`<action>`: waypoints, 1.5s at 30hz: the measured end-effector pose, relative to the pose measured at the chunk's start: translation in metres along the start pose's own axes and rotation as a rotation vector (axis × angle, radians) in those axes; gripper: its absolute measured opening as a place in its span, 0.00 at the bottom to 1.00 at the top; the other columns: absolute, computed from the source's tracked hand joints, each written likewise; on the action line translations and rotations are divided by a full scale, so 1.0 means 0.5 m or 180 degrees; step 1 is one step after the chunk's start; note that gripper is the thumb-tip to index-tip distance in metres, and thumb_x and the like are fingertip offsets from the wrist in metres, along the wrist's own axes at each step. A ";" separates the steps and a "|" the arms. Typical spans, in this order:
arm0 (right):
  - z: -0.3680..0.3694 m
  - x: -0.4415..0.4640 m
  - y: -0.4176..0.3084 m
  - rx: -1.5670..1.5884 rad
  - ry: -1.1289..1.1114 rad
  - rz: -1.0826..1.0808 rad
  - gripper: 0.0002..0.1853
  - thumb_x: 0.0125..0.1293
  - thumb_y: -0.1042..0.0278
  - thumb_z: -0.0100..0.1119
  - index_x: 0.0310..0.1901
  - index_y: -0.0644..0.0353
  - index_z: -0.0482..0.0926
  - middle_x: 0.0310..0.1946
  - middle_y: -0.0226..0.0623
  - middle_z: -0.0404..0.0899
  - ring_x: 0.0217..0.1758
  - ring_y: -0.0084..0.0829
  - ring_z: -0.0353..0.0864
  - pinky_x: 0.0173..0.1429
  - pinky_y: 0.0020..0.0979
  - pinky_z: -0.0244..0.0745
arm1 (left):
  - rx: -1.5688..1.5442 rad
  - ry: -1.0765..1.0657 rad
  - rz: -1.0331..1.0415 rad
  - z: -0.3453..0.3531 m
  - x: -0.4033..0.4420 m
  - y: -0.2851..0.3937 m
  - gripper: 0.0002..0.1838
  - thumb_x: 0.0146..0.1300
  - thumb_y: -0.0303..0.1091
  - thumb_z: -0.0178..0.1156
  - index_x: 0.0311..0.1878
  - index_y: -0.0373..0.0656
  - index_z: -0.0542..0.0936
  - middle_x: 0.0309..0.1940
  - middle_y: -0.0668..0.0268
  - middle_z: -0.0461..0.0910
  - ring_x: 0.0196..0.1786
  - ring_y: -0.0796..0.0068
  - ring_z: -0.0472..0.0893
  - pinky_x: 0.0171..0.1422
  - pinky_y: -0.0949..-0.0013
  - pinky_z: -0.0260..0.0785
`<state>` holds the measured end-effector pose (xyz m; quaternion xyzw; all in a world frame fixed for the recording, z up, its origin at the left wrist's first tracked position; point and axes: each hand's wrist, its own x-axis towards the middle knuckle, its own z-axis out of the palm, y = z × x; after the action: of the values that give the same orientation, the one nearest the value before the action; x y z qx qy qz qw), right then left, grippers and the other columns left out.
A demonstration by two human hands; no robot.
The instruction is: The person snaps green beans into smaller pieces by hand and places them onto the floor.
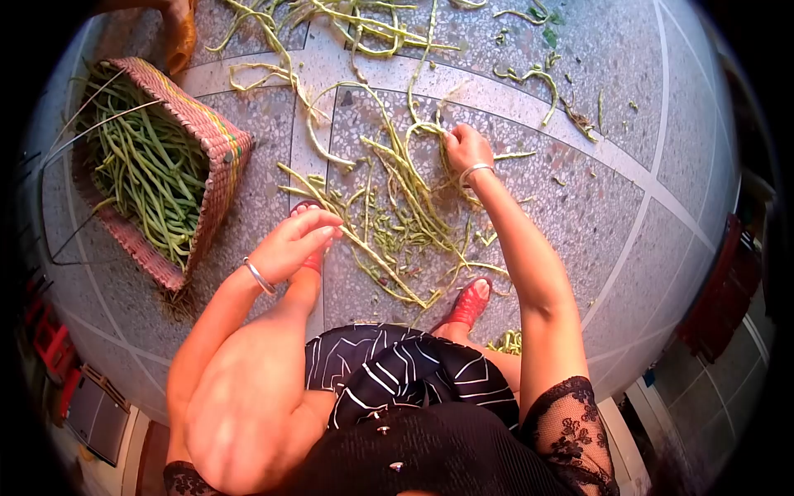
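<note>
My right hand [469,151] reaches out over the floor. Its fingers are closed on the end of a long green bean [411,140], which curves away to the left. My left hand [295,241] hovers near my left knee, fingers stretched out and nothing visible in them. Just beyond its fingertips lie long pale beans [364,244] on the floor. Between my feet is a loose pile of short bean pieces [405,236], with more long beans across it.
On the left, a pink woven basket [222,147] with a wire handle lies tilted, full of green beans [149,169]. More long beans [372,29] are strewn at the far side. Scraps [579,120] dot the speckled floor [571,198] on the right. Red shoes [471,304] are on my feet.
</note>
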<state>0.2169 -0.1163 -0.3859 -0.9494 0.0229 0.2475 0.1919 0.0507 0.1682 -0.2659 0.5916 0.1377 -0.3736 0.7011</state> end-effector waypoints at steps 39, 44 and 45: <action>-0.064 -0.036 -0.150 0.3313 0.0559 -0.0818 0.04 0.63 0.74 0.51 0.38 0.63 0.73 0.26 0.29 0.76 0.24 0.17 0.72 0.28 0.19 0.67 | -0.0277 0.0314 -0.0248 -0.005 -0.008 -0.015 0.13 0.66 0.33 0.48 0.48 0.36 0.73 0.41 0.64 0.76 0.42 0.79 0.75 0.50 0.75 0.69; -0.080 -0.139 -0.182 0.3994 -0.0395 -0.0141 0.03 0.65 0.70 0.50 0.36 0.58 0.72 0.24 0.28 0.73 0.16 0.11 0.59 0.17 0.14 0.52 | -0.0470 0.0441 -0.0320 -0.010 -0.002 -0.023 0.12 0.66 0.34 0.48 0.47 0.38 0.74 0.39 0.65 0.78 0.40 0.81 0.75 0.47 0.76 0.69; -0.061 -0.158 -0.177 0.4026 -0.0531 -0.0090 0.03 0.65 0.70 0.50 0.35 0.58 0.71 0.23 0.28 0.73 0.16 0.11 0.60 0.17 0.14 0.53 | -0.0545 0.0474 -0.0375 -0.011 -0.001 -0.023 0.12 0.66 0.34 0.48 0.47 0.38 0.74 0.39 0.65 0.78 0.40 0.82 0.75 0.47 0.76 0.69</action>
<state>0.1737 -0.0498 -0.2922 -0.6304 0.1370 0.2567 0.7197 0.0438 0.1730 -0.2753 0.5466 0.2553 -0.3560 0.7137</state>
